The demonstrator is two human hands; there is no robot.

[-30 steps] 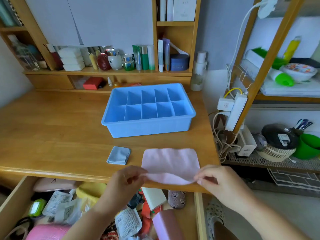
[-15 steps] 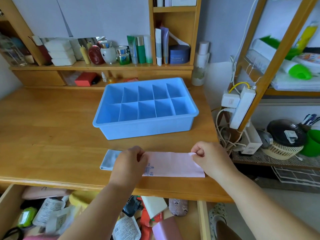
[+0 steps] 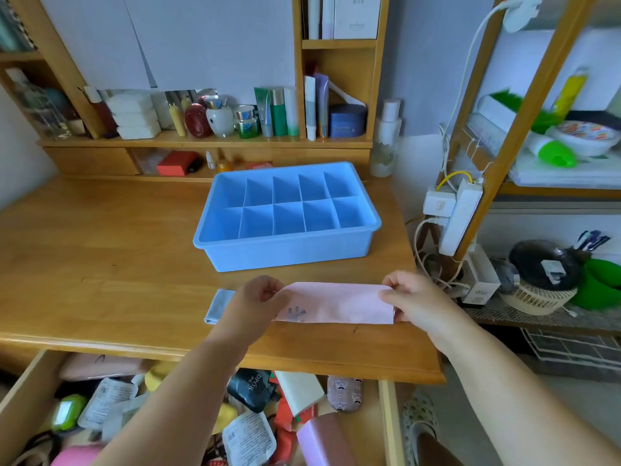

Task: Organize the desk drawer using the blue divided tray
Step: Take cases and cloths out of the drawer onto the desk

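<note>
1. The blue divided tray (image 3: 287,218) stands on the wooden desk (image 3: 100,264), toward 12 o'clock from the hands, its ten compartments holding nothing
2. A pink cloth (image 3: 336,302), folded into a long strip, lies flat on the desk just at 6 o'clock of the tray, apart from it
3. The left hand (image 3: 255,299) pinches the strip's 9 o'clock end, fingers curled on the fabric
4. The right hand (image 3: 411,295) pinches the 3 o'clock end, thumb and fingertips closed on the cloth's upper corner
5. A small folded grey-blue cloth (image 3: 218,306) lies at 9 o'clock of the left hand, partly hidden behind it
6. The open drawer (image 3: 23,398) sits at 6 o'clock under the desk edge, crowded with packets, pouches and boxes
</note>
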